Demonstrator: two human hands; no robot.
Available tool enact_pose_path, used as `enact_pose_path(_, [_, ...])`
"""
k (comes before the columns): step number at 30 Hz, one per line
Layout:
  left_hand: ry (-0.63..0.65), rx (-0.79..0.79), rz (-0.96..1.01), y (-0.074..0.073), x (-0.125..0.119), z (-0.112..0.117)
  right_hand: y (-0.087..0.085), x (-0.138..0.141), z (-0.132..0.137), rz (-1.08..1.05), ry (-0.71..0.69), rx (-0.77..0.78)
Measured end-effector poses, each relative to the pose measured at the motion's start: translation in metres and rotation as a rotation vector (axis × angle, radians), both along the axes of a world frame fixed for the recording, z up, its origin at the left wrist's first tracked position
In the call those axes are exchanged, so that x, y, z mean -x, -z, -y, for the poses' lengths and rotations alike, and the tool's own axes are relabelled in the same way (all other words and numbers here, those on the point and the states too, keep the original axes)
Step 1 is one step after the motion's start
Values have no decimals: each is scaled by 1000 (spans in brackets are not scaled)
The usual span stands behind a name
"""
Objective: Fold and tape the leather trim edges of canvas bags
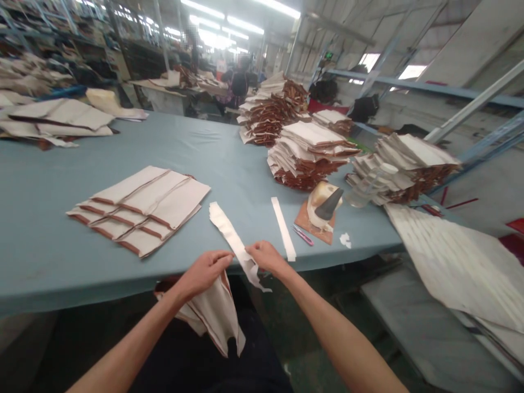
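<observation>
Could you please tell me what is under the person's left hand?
A cream fabric piece with brown trim hangs below the left hand. The fingers cover its top, and it hides whatever lies behind it.

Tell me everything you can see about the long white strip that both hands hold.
The white strip is long, narrow and flat, like paper or stiff fabric. Its far end lies on the blue table; its near end hangs crumpled over the edge. The left hand and right hand pinch it.
</observation>
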State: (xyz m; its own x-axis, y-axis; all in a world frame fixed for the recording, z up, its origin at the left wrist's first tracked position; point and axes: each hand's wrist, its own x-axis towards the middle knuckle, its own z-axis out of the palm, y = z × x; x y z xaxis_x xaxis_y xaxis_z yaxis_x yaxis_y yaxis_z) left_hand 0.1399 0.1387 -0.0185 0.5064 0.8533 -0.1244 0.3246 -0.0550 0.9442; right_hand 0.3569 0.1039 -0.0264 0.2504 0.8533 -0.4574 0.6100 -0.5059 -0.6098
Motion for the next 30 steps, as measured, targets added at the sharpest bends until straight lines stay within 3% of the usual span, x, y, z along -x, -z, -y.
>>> enact_pose_path(4, [-7, -22, -18, 2, 11, 24, -16, 3, 20, -173, 92, -94])
enact_pose_path(10, [-78, -80, -28, -2, 39, 45, -69, 5, 66, -465, 63, -203])
enact_pose_path(13, [-128, -138, -7, -7, 38, 62, -95, 21, 81, -591, 32, -259])
enact_pose_path(18, [-244, -265, -1, -15, 27, 87, -127, 61, 82, -998, -14, -305])
enact_pose_path(23, [-391, -340, -11, -11, 21, 106, -132, 106, 66, -1192, -1, -326])
enact_pose_path(27, [-511, -375, 31, -6, 30, 114, -121, 126, 54, -1199, 70, -287])
enact_pose_path(30, [-529, -421, 108, -6, 40, 118, -110, 131, 48, -1210, 104, -236])
